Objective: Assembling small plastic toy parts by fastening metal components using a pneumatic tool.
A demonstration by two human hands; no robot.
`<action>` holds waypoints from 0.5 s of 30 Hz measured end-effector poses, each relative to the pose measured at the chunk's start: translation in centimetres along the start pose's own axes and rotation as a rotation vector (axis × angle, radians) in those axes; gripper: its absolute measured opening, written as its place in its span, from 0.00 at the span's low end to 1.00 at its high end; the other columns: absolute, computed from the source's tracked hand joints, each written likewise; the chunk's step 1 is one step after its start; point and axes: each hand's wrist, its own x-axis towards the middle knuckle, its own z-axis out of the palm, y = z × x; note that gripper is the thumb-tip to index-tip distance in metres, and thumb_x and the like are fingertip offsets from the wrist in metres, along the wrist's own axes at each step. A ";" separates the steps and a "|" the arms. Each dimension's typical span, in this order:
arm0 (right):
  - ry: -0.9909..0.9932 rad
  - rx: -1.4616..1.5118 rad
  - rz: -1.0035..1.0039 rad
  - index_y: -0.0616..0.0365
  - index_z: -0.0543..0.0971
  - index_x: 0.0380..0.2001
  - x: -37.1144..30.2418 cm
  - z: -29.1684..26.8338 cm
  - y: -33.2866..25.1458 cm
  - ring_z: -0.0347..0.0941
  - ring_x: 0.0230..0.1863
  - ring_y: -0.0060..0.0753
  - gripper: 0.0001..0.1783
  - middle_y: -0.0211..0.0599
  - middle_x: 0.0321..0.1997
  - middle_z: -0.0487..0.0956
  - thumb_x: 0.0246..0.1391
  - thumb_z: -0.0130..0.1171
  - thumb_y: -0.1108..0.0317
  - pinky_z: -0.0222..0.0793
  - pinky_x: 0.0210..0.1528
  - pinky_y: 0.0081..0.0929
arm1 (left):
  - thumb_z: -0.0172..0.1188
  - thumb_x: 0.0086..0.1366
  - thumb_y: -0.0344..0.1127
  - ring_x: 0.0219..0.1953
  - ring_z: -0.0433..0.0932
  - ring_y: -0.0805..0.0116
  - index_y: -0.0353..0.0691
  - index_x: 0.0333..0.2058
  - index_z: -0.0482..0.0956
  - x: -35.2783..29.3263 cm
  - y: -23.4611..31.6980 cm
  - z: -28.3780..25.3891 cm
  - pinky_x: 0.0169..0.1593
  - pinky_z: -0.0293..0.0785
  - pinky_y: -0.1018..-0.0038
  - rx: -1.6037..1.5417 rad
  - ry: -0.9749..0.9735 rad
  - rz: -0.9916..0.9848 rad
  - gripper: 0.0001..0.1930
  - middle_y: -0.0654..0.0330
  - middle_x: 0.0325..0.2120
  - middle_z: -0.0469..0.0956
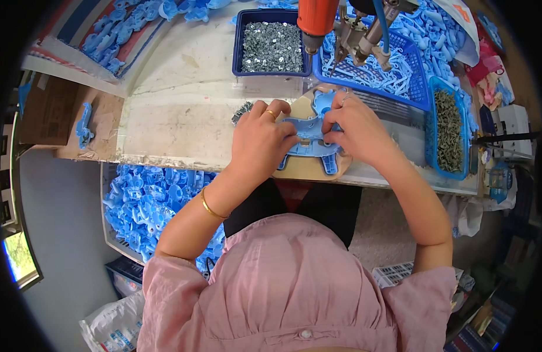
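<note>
A light-blue plastic toy shell [312, 148] with stubby legs lies on a tan board [297, 170] near the table's front edge. Behind its near half stands a curved blue shell piece [306, 127]. At the left end of these pieces, my left hand [260, 136] has its fingers bent and grips the curved piece's edge. On the right, the fingers of my right hand [357, 126] pinch together at the shell; whatever small thing may lie between them is hidden. A rounded blue part [323, 102] shows just behind my right fingers.
An orange power screwdriver [315, 23] and a metal clamp fixture [359, 41] hang above the board. Behind are a navy tray [238, 56] of small metal pieces and a blue basket [420, 70] of thin parts. A turquoise tray [430, 146] of screws stands right; a parts bin [109, 232] sits below left.
</note>
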 end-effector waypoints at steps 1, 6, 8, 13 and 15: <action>0.004 -0.006 -0.003 0.53 0.84 0.32 0.1 0.1 0.0 0.72 0.44 0.45 0.14 0.37 0.39 0.73 0.38 0.74 0.72 0.71 0.45 0.39 | 0.73 0.50 0.35 0.41 0.75 0.62 0.46 0.26 0.86 0.0 0.1 0.0 0.43 0.76 0.65 0.023 -0.003 0.000 0.05 0.66 0.44 0.78; 0.346 0.221 -0.082 0.54 0.80 0.47 0.5 0.6 -3.7 0.74 0.52 0.47 0.22 0.42 0.52 0.76 0.46 0.72 0.72 0.73 0.51 0.36 | 0.71 0.53 0.40 0.43 0.75 0.62 0.47 0.28 0.86 0.1 -0.4 0.0 0.44 0.75 0.66 0.022 0.004 0.023 0.07 0.67 0.42 0.78; 0.763 0.207 -0.226 0.58 0.75 0.54 2.5 -1.5 -6.6 0.74 0.57 0.42 0.25 0.45 0.58 0.75 0.52 0.69 0.71 0.74 0.54 0.35 | 0.71 0.54 0.41 0.42 0.76 0.61 0.47 0.29 0.86 0.1 -0.5 -0.5 0.43 0.75 0.65 -0.017 0.022 0.017 0.07 0.65 0.40 0.79; 1.264 -0.131 -0.266 0.60 0.67 0.62 10.7 -4.2 -8.4 0.71 0.62 0.44 0.33 0.49 0.62 0.72 0.56 0.67 0.70 0.71 0.58 0.36 | 0.68 0.59 0.44 0.34 0.78 0.54 0.44 0.28 0.84 3.1 -2.7 -1.9 0.38 0.77 0.61 -0.037 -0.004 -0.140 0.10 0.59 0.28 0.80; 1.316 -0.252 -0.241 0.61 0.61 0.68 13.4 -4.7 -7.0 0.66 0.67 0.54 0.37 0.55 0.65 0.69 0.58 0.65 0.73 0.70 0.63 0.40 | 0.68 0.58 0.45 0.35 0.78 0.55 0.44 0.28 0.84 5.2 -4.6 -2.0 0.38 0.77 0.62 0.081 0.069 -0.120 0.11 0.59 0.28 0.80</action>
